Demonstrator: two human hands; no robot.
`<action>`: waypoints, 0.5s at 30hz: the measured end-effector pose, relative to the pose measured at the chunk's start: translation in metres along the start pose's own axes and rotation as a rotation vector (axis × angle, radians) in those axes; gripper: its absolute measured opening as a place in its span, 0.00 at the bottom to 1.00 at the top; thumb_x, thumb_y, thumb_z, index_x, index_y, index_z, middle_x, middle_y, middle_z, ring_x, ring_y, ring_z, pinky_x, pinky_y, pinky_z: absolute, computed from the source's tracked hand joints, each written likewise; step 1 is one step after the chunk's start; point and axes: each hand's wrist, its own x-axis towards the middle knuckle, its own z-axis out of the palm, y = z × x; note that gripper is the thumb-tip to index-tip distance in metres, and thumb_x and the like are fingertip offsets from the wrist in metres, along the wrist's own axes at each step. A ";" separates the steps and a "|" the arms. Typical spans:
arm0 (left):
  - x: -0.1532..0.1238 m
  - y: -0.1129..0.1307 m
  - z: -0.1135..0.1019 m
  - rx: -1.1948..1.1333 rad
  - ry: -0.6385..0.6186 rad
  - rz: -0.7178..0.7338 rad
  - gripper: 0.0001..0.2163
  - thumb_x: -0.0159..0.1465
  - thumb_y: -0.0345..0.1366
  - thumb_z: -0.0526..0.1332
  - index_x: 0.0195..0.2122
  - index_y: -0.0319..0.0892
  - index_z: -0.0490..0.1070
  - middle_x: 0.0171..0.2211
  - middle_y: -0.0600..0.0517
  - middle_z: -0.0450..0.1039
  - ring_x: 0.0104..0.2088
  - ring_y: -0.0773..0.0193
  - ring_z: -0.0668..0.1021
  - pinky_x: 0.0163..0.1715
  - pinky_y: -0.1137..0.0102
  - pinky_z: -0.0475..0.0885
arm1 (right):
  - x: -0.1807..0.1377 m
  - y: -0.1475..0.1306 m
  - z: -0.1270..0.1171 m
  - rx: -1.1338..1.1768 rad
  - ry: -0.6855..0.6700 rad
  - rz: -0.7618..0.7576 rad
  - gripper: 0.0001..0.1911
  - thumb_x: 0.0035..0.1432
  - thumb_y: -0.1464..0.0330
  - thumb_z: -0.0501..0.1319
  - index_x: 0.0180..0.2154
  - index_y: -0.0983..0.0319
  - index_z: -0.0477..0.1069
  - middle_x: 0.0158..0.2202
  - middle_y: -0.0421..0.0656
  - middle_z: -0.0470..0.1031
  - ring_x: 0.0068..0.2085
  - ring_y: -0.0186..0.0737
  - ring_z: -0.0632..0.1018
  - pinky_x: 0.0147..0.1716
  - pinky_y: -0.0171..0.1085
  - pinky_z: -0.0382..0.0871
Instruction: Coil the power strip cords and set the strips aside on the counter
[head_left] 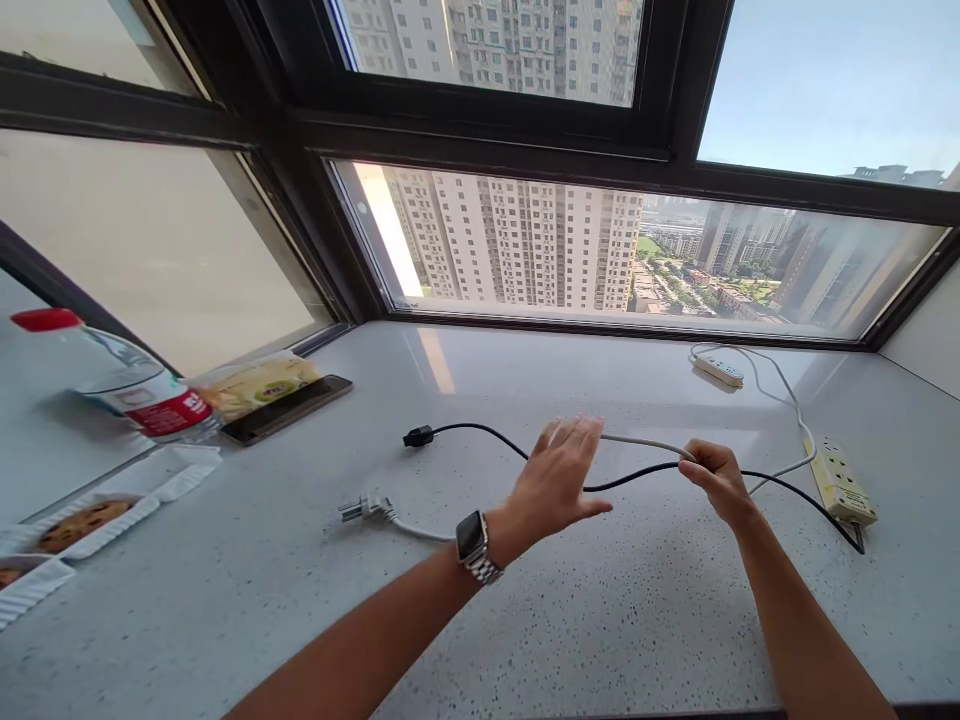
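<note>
My left hand (pixel 559 475), a watch (pixel 472 537) on its wrist, is open with fingers stretched out and thumb apart, over the white cable (pixel 641 441) and the black cable (pixel 630 479). Whether its palm touches them is hidden. My right hand (pixel 718 478) is closed around the white cable; the black cable passes right by it. To the left lie the black plug (pixel 418 437) and the white three-pin plug (pixel 366 509). On the right, the black cable reaches a cream power strip (pixel 841 482). A smaller white power strip (pixel 718 372) sits near the window.
The speckled white countertop (pixel 600 630) ends at a dark window frame (pixel 600 330). At left are a red-capped bottle (pixel 169 405), a yellow-white packet (pixel 262 383), a phone (pixel 289 409) and white trays (pixel 184 473) with cookies (pixel 86 524).
</note>
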 end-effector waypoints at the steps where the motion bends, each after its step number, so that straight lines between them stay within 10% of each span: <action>1: 0.016 -0.005 0.012 -0.037 -0.069 -0.022 0.26 0.41 0.47 0.73 0.40 0.41 0.75 0.38 0.42 0.76 0.45 0.45 0.75 0.44 0.58 0.69 | -0.001 0.001 0.000 -0.017 0.029 -0.037 0.26 0.47 0.47 0.61 0.16 0.60 0.58 0.16 0.34 0.49 0.20 0.30 0.51 0.20 0.33 0.44; 5: 0.054 -0.010 0.025 -0.428 -0.378 -0.261 0.19 0.47 0.48 0.70 0.15 0.40 0.65 0.12 0.56 0.58 0.13 0.70 0.61 0.15 0.75 0.54 | 0.001 0.010 0.004 -0.052 0.221 -0.148 0.30 0.51 0.44 0.57 0.15 0.59 0.51 0.15 0.34 0.47 0.19 0.30 0.50 0.19 0.34 0.45; 11: 0.093 0.050 -0.016 -0.810 -0.147 -0.477 0.18 0.51 0.36 0.67 0.15 0.41 0.56 0.14 0.60 0.51 0.13 0.77 0.50 0.13 0.77 0.43 | -0.001 0.006 0.030 -0.218 0.502 -0.217 0.24 0.60 0.47 0.49 0.42 0.61 0.64 0.33 0.45 0.66 0.34 0.42 0.71 0.32 0.40 0.66; 15: 0.113 0.083 -0.035 -0.996 -0.029 -0.493 0.16 0.54 0.34 0.63 0.18 0.41 0.55 0.14 0.62 0.46 0.12 0.78 0.48 0.12 0.78 0.41 | -0.011 -0.017 0.061 -0.319 0.657 -0.332 0.35 0.58 0.44 0.49 0.57 0.61 0.55 0.56 0.57 0.58 0.59 0.57 0.61 0.52 0.54 0.59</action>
